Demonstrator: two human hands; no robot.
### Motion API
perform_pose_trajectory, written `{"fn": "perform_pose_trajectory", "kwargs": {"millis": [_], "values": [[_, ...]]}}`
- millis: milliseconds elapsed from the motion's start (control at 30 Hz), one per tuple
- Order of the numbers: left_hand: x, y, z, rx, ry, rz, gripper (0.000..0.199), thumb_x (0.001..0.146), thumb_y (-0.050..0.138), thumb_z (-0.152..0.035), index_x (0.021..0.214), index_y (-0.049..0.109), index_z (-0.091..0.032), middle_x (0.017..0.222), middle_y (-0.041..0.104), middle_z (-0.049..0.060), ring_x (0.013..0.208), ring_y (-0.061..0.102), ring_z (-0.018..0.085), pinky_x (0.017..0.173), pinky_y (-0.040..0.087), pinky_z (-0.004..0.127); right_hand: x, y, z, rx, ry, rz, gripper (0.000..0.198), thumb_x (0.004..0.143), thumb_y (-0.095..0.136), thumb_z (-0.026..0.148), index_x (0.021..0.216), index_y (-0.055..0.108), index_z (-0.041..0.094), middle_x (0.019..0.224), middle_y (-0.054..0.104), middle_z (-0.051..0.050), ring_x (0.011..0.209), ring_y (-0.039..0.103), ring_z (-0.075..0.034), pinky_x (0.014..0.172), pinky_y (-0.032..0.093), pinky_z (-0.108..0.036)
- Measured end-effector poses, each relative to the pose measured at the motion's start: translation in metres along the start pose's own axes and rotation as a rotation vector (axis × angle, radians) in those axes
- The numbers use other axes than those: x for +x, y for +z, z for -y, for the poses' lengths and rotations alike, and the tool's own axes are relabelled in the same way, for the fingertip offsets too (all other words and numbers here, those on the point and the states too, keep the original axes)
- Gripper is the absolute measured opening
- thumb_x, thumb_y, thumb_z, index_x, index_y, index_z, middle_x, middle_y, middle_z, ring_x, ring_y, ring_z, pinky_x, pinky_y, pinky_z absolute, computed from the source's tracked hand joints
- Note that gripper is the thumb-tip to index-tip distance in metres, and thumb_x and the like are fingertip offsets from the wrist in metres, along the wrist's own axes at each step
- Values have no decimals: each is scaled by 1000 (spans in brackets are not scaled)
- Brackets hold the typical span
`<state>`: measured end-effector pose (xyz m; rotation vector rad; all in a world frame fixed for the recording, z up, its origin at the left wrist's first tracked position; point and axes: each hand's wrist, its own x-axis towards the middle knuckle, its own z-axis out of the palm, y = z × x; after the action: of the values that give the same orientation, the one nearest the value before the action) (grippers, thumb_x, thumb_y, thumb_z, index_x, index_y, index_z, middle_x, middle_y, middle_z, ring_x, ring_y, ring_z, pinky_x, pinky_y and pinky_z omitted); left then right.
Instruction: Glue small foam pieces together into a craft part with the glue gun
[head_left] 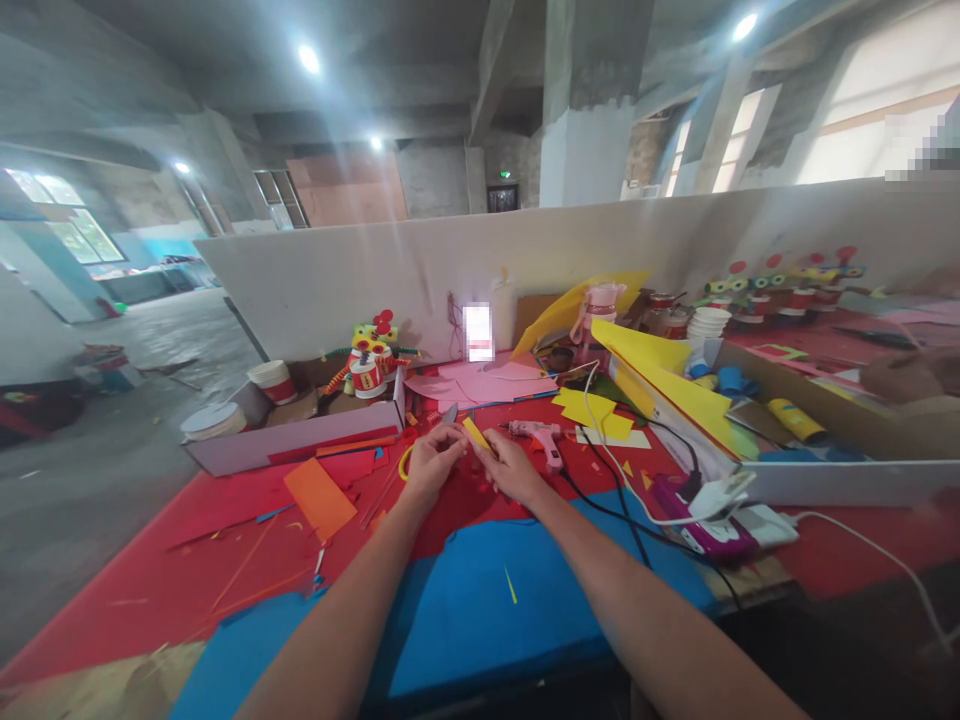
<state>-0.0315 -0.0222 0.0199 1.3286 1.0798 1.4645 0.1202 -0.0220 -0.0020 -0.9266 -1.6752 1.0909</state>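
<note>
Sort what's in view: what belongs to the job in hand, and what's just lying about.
Likely in use:
- yellow strip, held in the right hand, left hand beside it
- perhaps the pink glue gun nearby

Seemingly lying about:
- orange sheet
- pink sheets
- yellow tube

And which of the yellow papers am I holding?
The short strip in your right hand; others, like the sheets past the glue gun and the sliver on the blue cover, lie untouched.
</note>
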Motion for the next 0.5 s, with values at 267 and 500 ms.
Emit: {"fn": "perform_pose_trajectory", "kwargs": {"millis": [267, 500], "values": [[3, -7, -4, -128, -6, 1, 12, 66, 69, -24, 61, 61, -16, 49, 53, -2, 46, 44, 8, 47, 33, 21, 12, -9, -13, 140, 73, -125, 33, 87, 48, 51, 76, 57, 20, 73, 63, -2, 67, 61, -16, 61, 47, -26], [2, -8, -4, -227, -117, 43, 17, 64, 72, -26, 62, 58, -16, 50, 54, -2, 44, 46, 8, 44, 33, 20, 10, -9, -10, 177, 165, -197, 32, 73, 67, 49, 83, 59, 20, 63, 58, 3, 52, 51, -12, 47, 36, -23]]}}
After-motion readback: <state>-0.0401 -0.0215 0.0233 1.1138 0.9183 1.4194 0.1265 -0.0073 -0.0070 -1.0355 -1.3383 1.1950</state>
